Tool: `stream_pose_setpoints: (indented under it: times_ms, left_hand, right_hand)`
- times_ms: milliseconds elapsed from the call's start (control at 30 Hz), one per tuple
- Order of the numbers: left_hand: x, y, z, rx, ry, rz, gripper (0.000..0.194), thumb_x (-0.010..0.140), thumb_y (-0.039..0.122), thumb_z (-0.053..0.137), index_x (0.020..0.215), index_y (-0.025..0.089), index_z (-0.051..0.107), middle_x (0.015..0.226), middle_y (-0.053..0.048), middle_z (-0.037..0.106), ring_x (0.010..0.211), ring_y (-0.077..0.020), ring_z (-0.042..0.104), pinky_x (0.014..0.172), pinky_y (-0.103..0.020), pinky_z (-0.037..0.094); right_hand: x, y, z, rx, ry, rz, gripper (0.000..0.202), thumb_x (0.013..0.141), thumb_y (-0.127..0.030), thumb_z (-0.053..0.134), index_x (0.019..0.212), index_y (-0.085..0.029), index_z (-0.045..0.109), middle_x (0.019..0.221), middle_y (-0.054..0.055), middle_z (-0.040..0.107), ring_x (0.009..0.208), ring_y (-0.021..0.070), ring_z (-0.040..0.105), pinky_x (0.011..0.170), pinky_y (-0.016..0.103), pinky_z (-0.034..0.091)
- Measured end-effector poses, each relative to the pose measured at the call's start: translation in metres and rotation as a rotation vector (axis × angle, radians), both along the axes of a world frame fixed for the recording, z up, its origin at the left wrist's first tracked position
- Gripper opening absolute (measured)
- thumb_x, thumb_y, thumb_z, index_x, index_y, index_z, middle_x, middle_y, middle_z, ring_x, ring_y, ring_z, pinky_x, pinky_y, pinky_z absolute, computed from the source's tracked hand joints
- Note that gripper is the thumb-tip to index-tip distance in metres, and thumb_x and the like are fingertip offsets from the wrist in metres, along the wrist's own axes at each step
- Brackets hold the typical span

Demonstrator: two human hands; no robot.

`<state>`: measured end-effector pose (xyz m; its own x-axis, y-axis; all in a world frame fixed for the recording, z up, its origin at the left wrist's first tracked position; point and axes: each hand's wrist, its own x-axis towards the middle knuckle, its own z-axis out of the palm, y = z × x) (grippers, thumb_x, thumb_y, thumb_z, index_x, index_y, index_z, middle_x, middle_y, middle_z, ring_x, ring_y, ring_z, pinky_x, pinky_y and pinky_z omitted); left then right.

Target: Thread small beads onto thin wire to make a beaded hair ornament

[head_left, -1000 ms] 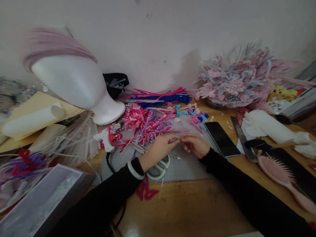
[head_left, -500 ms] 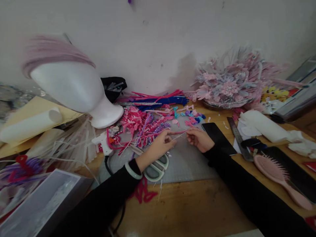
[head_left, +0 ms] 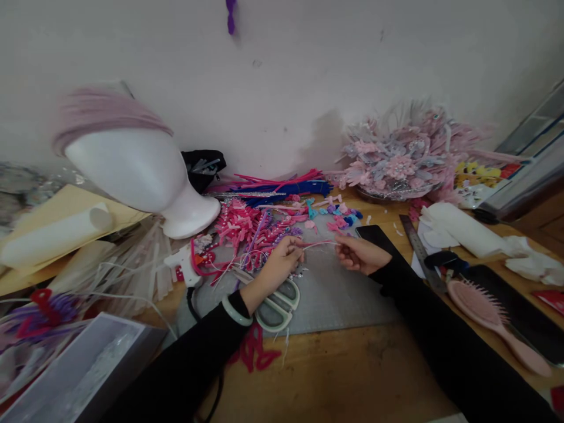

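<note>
My left hand (head_left: 280, 262) and my right hand (head_left: 362, 254) are raised over a grey mat, fingertips pinched and a short gap apart. A thin pink strand, likely a pipe cleaner (head_left: 321, 242), stretches between them, with a fine white thread alongside. Its ends are hidden in my fingers. Under my left wrist lie scissors (head_left: 275, 305) with pale handles. Beyond that hand, pink pipe cleaner pieces (head_left: 240, 222) and purple ones are heaped, some tipped with beads. Small pink, teal and blue fuzzy pieces (head_left: 341, 216) are scattered past my right hand.
A white foam head (head_left: 132, 167) and glue gun (head_left: 183, 265) stand left, above an open box (head_left: 83, 364). Behind are blue pipe cleaners (head_left: 282, 189) and a pink floral headpiece (head_left: 399, 158). A phone (head_left: 383, 247), metal ruler (head_left: 418, 247) and pink hairbrush (head_left: 497, 323) lie right.
The gap between my hands has widened slightly, and the pink strand now looks thinner and bowed. My head view has shifted a little, so the table sits lower.
</note>
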<state>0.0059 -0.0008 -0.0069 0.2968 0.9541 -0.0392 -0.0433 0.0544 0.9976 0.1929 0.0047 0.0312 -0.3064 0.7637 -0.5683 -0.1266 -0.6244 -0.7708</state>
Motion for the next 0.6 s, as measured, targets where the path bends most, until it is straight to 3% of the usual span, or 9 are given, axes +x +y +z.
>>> stream_pose_setpoints:
  times_ms: [100, 167, 267, 600]
  left_hand:
    - [0.000, -0.001, 0.000, 0.007, -0.039, -0.013, 0.013, 0.073, 0.022, 0.046, 0.083, 0.017, 0.038, 0.054, 0.008, 0.046, 0.036, -0.0015, 0.031, 0.037, -0.014, 0.021]
    - [0.000, -0.003, -0.001, 0.041, -0.034, -0.052, 0.015, 0.075, 0.025, 0.047, 0.084, 0.018, 0.038, 0.054, 0.008, 0.045, 0.038, -0.0018, 0.033, 0.038, -0.014, 0.024]
    - [0.000, -0.005, -0.002, 0.080, -0.009, -0.098, 0.017, 0.076, 0.027, 0.047, 0.087, 0.018, 0.037, 0.055, 0.008, 0.045, 0.039, -0.0021, 0.036, 0.041, -0.014, 0.027]
    - [0.002, -0.004, -0.002, 0.056, 0.050, -0.104, 0.017, 0.075, 0.025, 0.046, 0.086, 0.019, 0.035, 0.055, 0.008, 0.047, 0.038, -0.0020, 0.034, 0.039, -0.015, 0.026]
  right_hand:
    - [-0.015, -0.011, -0.003, -0.026, 0.092, 0.025, 0.024, 0.077, -0.031, 0.051, 0.067, -0.011, 0.059, 0.047, -0.002, 0.050, 0.037, 0.0030, 0.043, 0.031, 0.012, 0.029]
    - [-0.031, -0.018, -0.009, 0.004, 0.159, -0.079, 0.018, 0.076, -0.027, 0.054, 0.068, -0.012, 0.060, 0.050, -0.002, 0.052, 0.040, 0.0024, 0.046, 0.037, 0.012, 0.036]
    - [-0.046, -0.022, -0.019, 0.059, 0.186, -0.189, 0.013, 0.070, -0.018, 0.059, 0.059, -0.012, 0.058, 0.047, -0.004, 0.051, 0.039, 0.0012, 0.045, 0.037, 0.010, 0.036]
    - [-0.023, -0.002, -0.011, 0.111, 0.230, -0.462, 0.014, 0.070, -0.009, 0.056, 0.056, -0.011, 0.059, 0.045, -0.004, 0.052, 0.038, 0.0003, 0.045, 0.034, 0.008, 0.034]
